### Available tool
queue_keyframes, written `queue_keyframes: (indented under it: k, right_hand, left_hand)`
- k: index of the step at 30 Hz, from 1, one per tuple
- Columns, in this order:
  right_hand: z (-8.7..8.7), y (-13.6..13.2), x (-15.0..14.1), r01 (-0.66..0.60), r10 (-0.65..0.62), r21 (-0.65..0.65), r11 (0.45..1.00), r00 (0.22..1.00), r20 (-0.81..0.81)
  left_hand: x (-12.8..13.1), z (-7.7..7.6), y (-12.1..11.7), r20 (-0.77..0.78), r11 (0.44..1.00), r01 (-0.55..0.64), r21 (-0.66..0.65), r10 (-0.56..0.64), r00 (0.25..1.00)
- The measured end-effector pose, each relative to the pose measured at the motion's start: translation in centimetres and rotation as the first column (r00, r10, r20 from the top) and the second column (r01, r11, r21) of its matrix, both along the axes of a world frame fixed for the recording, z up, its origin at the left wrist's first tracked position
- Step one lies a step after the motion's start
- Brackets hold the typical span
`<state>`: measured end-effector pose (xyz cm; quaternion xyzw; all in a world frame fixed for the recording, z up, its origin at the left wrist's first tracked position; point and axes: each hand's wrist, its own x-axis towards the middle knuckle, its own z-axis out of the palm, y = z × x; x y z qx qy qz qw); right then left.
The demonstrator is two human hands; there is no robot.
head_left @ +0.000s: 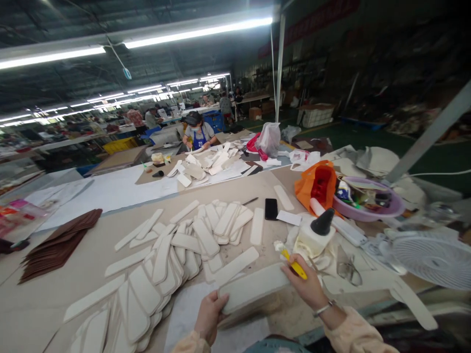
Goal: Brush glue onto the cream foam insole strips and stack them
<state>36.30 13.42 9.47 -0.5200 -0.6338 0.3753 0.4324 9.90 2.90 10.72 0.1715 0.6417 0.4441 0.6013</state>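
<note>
My left hand (211,314) is closed on the near left end of a long pale panel (253,289) with rounded corners, thumb on top. The panel is held slightly tilted above the table. In my right hand (305,284) is a yellow-handled brush (297,269) with a whitish tip pointing up and away. The fingers of that hand are also at the panel's right end; whether they grip it I cannot tell. A whitish container (314,240) with a black cone-shaped top stands just beyond my right hand. Overlapping pale strips (162,260) are heaped left of the panel.
Dark brown pieces (61,245) are stacked at the left. A black phone (271,209) lies beyond the strips. To the right are an orange bag (316,186), a purple basin (368,211) of small items, eyeglasses (349,269) and a white fan (434,257). A co-worker (198,132) sits across the table.
</note>
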Motion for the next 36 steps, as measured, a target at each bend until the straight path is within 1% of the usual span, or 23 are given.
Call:
queue_keyframes:
  k: [5, 8, 11, 15, 17, 20, 22, 24, 27, 30, 33, 35, 36]
  right_hand:
    - [0.8, 5.8, -2.3, -0.081, 0.070, 0.074, 0.994, 0.987, 0.147]
    - [0.8, 10.1, -4.7, -0.158, 0.128, 0.147, 0.976, 0.972, 0.196]
    - [0.8, 14.8, -8.0, -0.235, 0.174, 0.210, 0.949, 0.946, 0.273]
    - [0.7, 21.2, -13.8, -0.312, 0.212, 0.253, 0.916, 0.911, 0.355]
    - [0.4, 24.0, -16.7, -0.337, 0.227, 0.250, 0.908, 0.896, 0.383]
    - [-0.7, 27.8, -20.6, -0.356, 0.224, 0.261, 0.897, 0.877, 0.425]
    - [-1.6, 29.8, -22.6, -0.353, 0.201, 0.273, 0.895, 0.865, 0.460]
    - [-2.5, 31.3, -24.0, -0.348, 0.179, 0.275, 0.896, 0.850, 0.495]
    - [-3.5, 32.3, -24.8, -0.352, 0.171, 0.265, 0.898, 0.833, 0.526]
    - [-3.9, 31.1, -23.7, -0.373, 0.192, 0.285, 0.883, 0.841, 0.505]
    - [-3.7, 27.7, -20.8, -0.406, 0.263, 0.279, 0.870, 0.861, 0.434]
    - [-3.3, 24.6, -18.0, -0.419, 0.312, 0.245, 0.875, 0.873, 0.376]
    - [-3.1, 22.9, -16.5, -0.406, 0.319, 0.215, 0.888, 0.882, 0.347]
  left_hand:
    - [-0.6, -1.0, 2.7, 0.061, 1.000, -0.017, 0.018, 0.016, 0.998]
    - [-2.0, -2.2, 4.7, 0.015, 1.000, -0.024, -0.004, 0.024, 1.000]
    - [-3.9, -3.5, 7.4, -0.030, 0.999, -0.040, -0.025, 0.039, 0.999]
    - [-6.5, -5.3, 12.0, 0.033, 0.990, -0.137, -0.033, 0.138, 0.990]
    - [-7.6, -6.2, 14.2, 0.065, 0.982, -0.185, -0.038, 0.187, 0.980]
    - [-9.0, -7.6, 17.2, 0.082, 0.969, -0.245, -0.022, 0.246, 0.966]
    - [-9.8, -8.4, 19.0, 0.076, 0.960, -0.281, -0.012, 0.281, 0.957]
    - [-10.3, -9.1, 20.5, 0.040, 0.956, -0.292, -0.010, 0.292, 0.955]
    - [-10.9, -10.0, 22.2, -0.028, 0.962, -0.271, -0.035, 0.270, 0.962]
    - [-11.4, -10.6, 22.6, -0.070, 0.966, -0.247, -0.080, 0.242, 0.968]
    - [-12.1, -10.8, 21.2, -0.134, 0.964, -0.237, -0.118, 0.221, 0.966]
    - [-12.5, -10.7, 19.0, -0.199, 0.964, -0.237, -0.122, 0.210, 0.957]
    - [-12.7, -10.5, 17.6, -0.246, 0.971, -0.218, -0.094, 0.189, 0.951]
